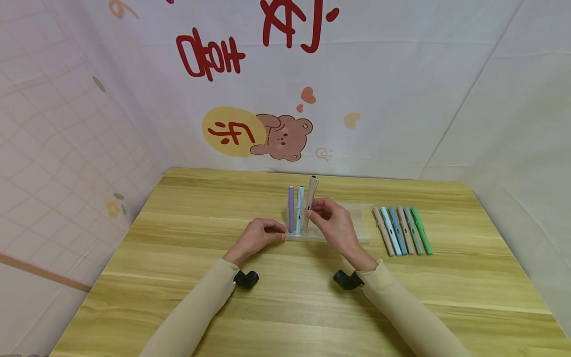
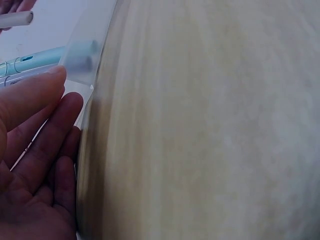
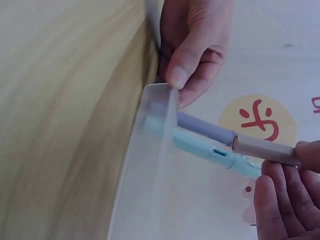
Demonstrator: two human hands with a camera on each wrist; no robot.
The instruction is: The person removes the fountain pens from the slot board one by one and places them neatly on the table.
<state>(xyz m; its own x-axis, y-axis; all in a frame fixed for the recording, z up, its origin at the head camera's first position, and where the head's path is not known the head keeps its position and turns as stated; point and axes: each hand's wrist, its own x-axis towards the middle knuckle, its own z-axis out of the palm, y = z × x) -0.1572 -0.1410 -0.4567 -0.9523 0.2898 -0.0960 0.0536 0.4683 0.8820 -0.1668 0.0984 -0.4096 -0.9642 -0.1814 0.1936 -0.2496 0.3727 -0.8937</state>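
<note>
In the head view my right hand (image 1: 335,225) pinches a taupe pen (image 1: 311,191) upright above a clear holder (image 1: 363,235). The lower end of this pen (image 3: 265,150) is free of the holder's tray (image 3: 140,175) in the right wrist view. My left hand (image 1: 257,238) grips the holder's left end, thumb at the corner (image 3: 175,85). A purple pen (image 1: 291,208) and a light blue pen (image 1: 300,210) stand side by side in the holder, left of the taupe one. The left wrist view shows the light blue pen (image 2: 42,57) beyond my left thumb (image 2: 35,95).
Right of the holder, several capped pens lie in a row on the wooden table (image 1: 285,307): a taupe pen (image 1: 383,232), light blue, blue and greyish ones, and a green pen (image 1: 421,230) at the far right. A printed wall cloth (image 1: 383,74) hangs behind the table.
</note>
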